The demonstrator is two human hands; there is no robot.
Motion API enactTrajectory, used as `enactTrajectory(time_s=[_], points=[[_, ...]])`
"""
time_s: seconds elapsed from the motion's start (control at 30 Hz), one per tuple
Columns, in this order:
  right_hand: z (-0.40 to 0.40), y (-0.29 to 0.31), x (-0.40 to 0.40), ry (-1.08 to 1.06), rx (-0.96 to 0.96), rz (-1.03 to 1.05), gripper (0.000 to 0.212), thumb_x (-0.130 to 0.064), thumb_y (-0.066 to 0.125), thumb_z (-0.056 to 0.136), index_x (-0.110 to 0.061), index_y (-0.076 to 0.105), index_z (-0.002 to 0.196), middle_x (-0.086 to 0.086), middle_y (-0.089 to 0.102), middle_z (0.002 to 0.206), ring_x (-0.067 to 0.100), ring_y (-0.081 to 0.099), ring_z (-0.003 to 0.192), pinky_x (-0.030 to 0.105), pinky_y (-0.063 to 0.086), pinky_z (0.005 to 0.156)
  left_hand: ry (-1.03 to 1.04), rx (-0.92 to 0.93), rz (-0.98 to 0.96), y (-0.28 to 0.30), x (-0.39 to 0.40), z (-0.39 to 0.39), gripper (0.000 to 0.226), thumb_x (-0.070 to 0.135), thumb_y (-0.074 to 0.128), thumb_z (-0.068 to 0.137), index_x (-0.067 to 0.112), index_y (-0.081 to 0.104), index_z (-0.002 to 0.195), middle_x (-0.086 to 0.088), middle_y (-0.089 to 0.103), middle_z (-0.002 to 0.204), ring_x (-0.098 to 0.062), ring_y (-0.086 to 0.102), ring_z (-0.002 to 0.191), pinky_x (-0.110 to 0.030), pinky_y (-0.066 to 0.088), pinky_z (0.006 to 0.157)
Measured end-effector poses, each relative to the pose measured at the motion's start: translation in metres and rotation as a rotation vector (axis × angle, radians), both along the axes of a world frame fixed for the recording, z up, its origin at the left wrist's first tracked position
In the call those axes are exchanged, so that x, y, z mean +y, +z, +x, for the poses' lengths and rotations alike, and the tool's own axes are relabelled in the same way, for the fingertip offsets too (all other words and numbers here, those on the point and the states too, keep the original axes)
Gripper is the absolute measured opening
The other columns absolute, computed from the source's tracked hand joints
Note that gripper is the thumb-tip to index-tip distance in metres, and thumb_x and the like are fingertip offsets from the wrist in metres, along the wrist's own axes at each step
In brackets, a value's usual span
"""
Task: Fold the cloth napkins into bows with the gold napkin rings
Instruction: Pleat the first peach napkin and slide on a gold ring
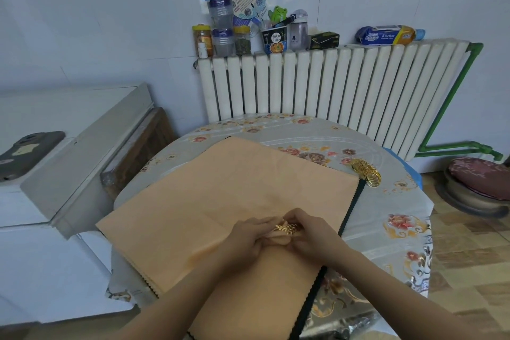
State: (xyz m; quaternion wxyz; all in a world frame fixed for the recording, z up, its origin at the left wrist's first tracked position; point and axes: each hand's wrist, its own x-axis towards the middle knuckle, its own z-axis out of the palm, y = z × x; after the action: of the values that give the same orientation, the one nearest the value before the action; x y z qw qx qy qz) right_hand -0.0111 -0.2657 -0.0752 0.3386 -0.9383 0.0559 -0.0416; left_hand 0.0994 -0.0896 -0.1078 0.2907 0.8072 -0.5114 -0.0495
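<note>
From my feed, my left hand (248,237) pinches the gathered waist of a peach napkin (276,237) lying on a flat napkin stack (209,193) on the tabletop (400,232), while my right hand (311,234) curls round the gold leaf ring (287,228) there. I judge the cloth soft, light and slippery, best gripped at the bunched middle; spare rings (367,171) lie farther right. On the radiator, one packet (386,35) reads "Kitchen".

Peach napkins (220,201) with dark zigzag edging lie on a floral grey tablecloth (400,229) beside gold rings (367,172).
</note>
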Motion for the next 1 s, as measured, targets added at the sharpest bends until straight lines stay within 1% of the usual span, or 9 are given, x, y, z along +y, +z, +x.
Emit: enactTrajectory(time_s=[0.13,0.2,0.3,0.37,0.53,0.67,0.73,0.83,1.0], points=[[-0.007,-0.006,0.001,-0.105,-0.039,0.117,0.050,-0.019,0.077,0.071,-0.022,0.049,0.113,-0.007,0.065,0.106,0.009,0.060,0.095,0.001,0.037,0.071,0.069,0.140,-0.025,0.008,-0.004,-0.008,0.041,0.016,0.050,0.087,0.022,0.059,0.127,0.018,0.055,0.125,-0.014,0.051,0.111,-0.025,0.035,0.103],[-0.011,-0.009,0.005,-0.154,-0.070,0.173,0.046,-0.020,0.079,0.069,-0.024,0.052,0.105,-0.011,0.065,0.098,0.004,0.059,0.089,0.004,0.039,0.070,0.117,0.229,0.013,0.014,-0.004,-0.010,0.039,0.014,0.054,0.089,0.020,0.059,0.127,0.014,0.057,0.119,-0.014,0.049,0.114,-0.020,0.031,0.104],[-0.015,-0.012,0.010,-0.236,-0.115,0.241,0.039,-0.019,0.081,0.064,-0.025,0.060,0.096,-0.013,0.064,0.089,-0.004,0.056,0.083,0.005,0.038,0.066,0.036,0.289,0.143,0.023,-0.005,-0.005,0.043,0.036,0.051,0.081,0.031,0.061,0.123,0.008,0.061,0.124,-0.015,0.048,0.114,-0.027,0.034,0.102],[-0.015,-0.013,0.010,-0.246,-0.122,0.264,0.038,-0.018,0.082,0.063,-0.028,0.064,0.095,-0.015,0.066,0.089,-0.008,0.056,0.084,0.004,0.037,0.067,-0.014,0.401,0.137,0.029,-0.006,-0.005,0.038,0.046,0.055,0.078,0.030,0.067,0.110,0.005,0.064,0.113,-0.013,0.055,0.107,-0.032,0.041,0.097],[-0.015,-0.014,0.007,-0.178,-0.096,0.290,0.041,-0.018,0.083,0.064,-0.035,0.066,0.098,-0.018,0.068,0.094,-0.009,0.057,0.089,0.007,0.039,0.073,-0.046,0.566,0.219,0.038,-0.006,-0.001,0.040,0.022,0.062,0.076,0.014,0.066,0.114,0.003,0.055,0.112,-0.004,0.053,0.103,-0.013,0.038,0.092],[-0.013,-0.009,0.002,-0.104,-0.038,0.274,0.042,-0.023,0.082,0.066,-0.039,0.066,0.101,-0.017,0.067,0.097,-0.005,0.056,0.092,0.009,0.038,0.073,0.115,0.704,0.088,0.036,-0.005,-0.008,0.028,0.023,0.076,0.077,0.020,0.071,0.104,0.004,0.066,0.105,-0.002,0.060,0.092,-0.022,0.046,0.086],[-0.012,-0.009,0.003,-0.090,-0.035,0.248,0.047,-0.024,0.082,0.067,-0.039,0.065,0.107,-0.016,0.064,0.102,-0.002,0.054,0.095,0.005,0.035,0.075,0.203,0.693,0.056,0.034,-0.005,-0.011,0.037,0.036,0.081,0.068,0.028,0.066,0.101,0.009,0.067,0.100,0.000,0.060,0.088,-0.020,0.047,0.082],[-0.016,-0.010,0.000,-0.033,-0.024,0.195,0.052,-0.028,0.078,0.073,-0.043,0.058,0.119,-0.015,0.062,0.108,-0.001,0.053,0.099,0.001,0.033,0.079,0.198,0.581,0.120,0.035,-0.012,-0.015,0.061,0.062,0.077,0.045,0.046,0.061,0.102,0.023,0.064,0.104,0.004,0.057,0.102,-0.023,0.044,0.098],[-0.026,-0.005,-0.011,-0.026,0.059,0.270,0.047,-0.044,0.073,0.073,-0.042,0.049,0.114,-0.017,0.065,0.107,-0.005,0.058,0.096,0.008,0.041,0.079,0.300,0.368,0.134,0.036,-0.023,-0.027,0.081,0.080,0.058,0.033,0.045,0.067,0.106,0.020,0.063,0.102,0.002,0.053,0.105,-0.024,0.036,0.099]])
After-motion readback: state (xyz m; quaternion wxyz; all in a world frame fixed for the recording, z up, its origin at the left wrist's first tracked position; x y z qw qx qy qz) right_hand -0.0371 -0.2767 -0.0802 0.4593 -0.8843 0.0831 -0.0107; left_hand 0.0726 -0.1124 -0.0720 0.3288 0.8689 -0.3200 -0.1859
